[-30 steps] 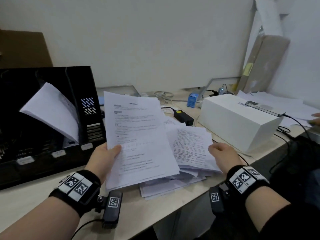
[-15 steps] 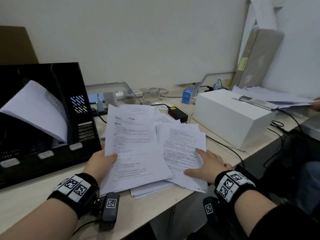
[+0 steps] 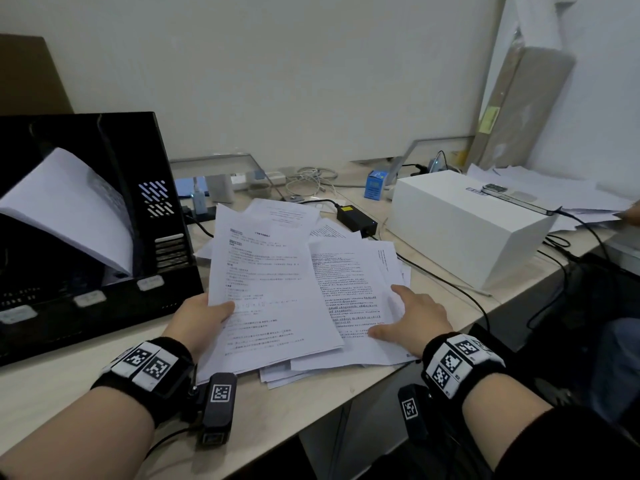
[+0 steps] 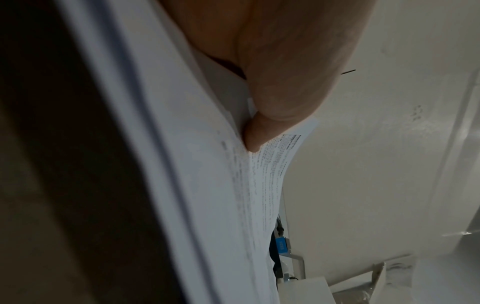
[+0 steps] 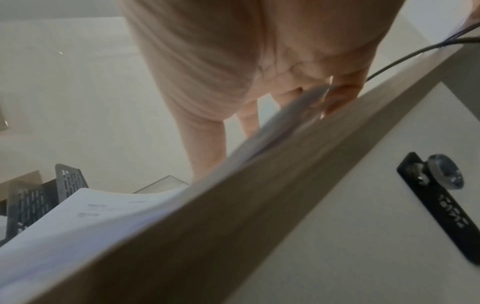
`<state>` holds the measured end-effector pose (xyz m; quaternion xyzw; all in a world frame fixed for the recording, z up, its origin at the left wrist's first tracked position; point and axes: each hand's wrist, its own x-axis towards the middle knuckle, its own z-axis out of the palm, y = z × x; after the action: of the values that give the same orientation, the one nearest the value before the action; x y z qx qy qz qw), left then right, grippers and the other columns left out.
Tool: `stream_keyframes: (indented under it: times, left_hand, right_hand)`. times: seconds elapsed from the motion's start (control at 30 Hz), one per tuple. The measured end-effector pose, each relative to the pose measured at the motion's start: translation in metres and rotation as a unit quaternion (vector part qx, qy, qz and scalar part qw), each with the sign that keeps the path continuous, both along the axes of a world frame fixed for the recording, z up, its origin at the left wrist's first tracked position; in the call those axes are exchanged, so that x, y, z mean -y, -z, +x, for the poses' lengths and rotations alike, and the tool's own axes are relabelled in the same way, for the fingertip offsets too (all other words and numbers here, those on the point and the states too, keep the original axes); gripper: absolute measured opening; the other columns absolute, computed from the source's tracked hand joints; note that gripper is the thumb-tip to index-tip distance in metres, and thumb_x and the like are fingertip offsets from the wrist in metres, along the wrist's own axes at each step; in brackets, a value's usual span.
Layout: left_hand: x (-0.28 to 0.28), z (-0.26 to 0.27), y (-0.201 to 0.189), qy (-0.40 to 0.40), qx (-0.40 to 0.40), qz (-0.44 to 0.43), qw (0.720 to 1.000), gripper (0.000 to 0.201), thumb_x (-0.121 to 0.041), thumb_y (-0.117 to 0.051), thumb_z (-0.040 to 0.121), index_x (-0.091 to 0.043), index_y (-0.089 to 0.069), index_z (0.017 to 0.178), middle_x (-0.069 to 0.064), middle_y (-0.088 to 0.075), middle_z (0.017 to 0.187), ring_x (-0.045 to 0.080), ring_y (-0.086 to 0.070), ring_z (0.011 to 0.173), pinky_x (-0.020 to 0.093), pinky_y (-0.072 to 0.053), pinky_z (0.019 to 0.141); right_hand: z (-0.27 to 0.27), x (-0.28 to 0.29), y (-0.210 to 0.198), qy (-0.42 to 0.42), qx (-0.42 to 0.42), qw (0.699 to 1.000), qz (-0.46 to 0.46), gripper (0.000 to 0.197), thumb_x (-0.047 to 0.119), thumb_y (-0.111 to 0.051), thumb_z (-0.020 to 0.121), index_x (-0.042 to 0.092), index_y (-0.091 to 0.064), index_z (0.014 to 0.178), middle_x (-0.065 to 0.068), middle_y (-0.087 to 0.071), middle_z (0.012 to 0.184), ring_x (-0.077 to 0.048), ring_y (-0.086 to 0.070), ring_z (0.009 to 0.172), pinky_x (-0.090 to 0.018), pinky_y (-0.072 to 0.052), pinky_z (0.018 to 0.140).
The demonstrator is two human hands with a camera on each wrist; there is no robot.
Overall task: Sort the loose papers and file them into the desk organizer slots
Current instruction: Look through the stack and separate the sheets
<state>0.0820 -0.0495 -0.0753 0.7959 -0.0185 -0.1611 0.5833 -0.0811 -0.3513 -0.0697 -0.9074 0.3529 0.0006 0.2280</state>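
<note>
A messy pile of loose printed papers (image 3: 353,292) lies on the desk in front of me. My left hand (image 3: 204,315) pinches the lower left edge of a few printed sheets (image 3: 263,289), thumb on top; the left wrist view shows the thumb (image 4: 262,127) pressed on these sheets (image 4: 233,185). My right hand (image 3: 412,317) lies flat on the pile's right part with straight fingers. A black desk organizer (image 3: 86,299) stands at the left, with a white sheaf (image 3: 72,206) leaning in one slot.
A white box (image 3: 464,223) stands at the right with a phone (image 3: 512,197) on it. A black power brick (image 3: 356,218), cables and a small blue box (image 3: 375,183) lie behind the pile. More papers lie at the far right. The desk's front edge (image 5: 259,205) is close.
My left hand has lowered its sheets from upright down toward the pile. My right hand went from a curled hold at the pile's edge to lying flat on it.
</note>
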Motion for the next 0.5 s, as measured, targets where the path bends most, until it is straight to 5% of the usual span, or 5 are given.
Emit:
stream_keyframes:
  times: [0.17, 0.33, 0.43, 0.5]
  left_hand:
    - [-0.001, -0.001, -0.002, 0.006, 0.004, 0.009, 1.000, 0.017, -0.016, -0.062, 0.100, -0.014, -0.072, 0.113, 0.001, -0.075, 0.102, 0.023, -0.072, 0.091, 0.035, -0.056, 0.080]
    - [-0.004, 0.000, -0.001, 0.008, -0.006, 0.004, 1.000, 0.021, -0.018, -0.064, 0.099, -0.013, -0.072, 0.119, 0.002, -0.077, 0.106, 0.027, -0.074, 0.094, 0.047, -0.057, 0.096]
    - [-0.006, 0.001, 0.001, 0.004, -0.010, -0.010, 1.000, 0.019, -0.017, -0.064, 0.099, -0.015, -0.072, 0.116, 0.003, -0.077, 0.106, 0.027, -0.074, 0.094, 0.046, -0.057, 0.094]
    - [-0.007, -0.001, 0.001, -0.001, -0.017, -0.032, 0.999, 0.018, -0.015, -0.063, 0.100, -0.015, -0.072, 0.116, 0.004, -0.077, 0.106, 0.028, -0.074, 0.094, 0.046, -0.057, 0.094]
  right_hand:
    - [0.005, 0.006, -0.004, 0.027, 0.049, 0.996, 0.063, 0.100, 0.035, -0.085, 0.076, 0.030, -0.026, 0.157, -0.011, -0.048, 0.142, -0.027, -0.058, 0.112, -0.030, -0.050, 0.086]
    - [0.005, 0.018, -0.002, 0.074, 0.119, 0.984, 0.106, 0.079, 0.013, -0.078, 0.081, 0.018, -0.041, 0.151, -0.010, -0.062, 0.132, -0.027, -0.061, 0.107, -0.029, -0.046, 0.082]
    - [0.004, 0.025, -0.003, 0.097, 0.149, 0.971, 0.157, 0.039, 0.009, -0.073, 0.086, 0.003, -0.067, 0.124, -0.008, -0.069, 0.098, -0.022, -0.066, 0.082, -0.026, -0.048, 0.064]
    - [0.003, 0.031, 0.001, 0.110, 0.189, 0.958, 0.186, 0.021, 0.009, -0.070, 0.090, 0.002, -0.071, 0.110, -0.006, -0.068, 0.086, -0.016, -0.062, 0.070, -0.024, -0.043, 0.054]
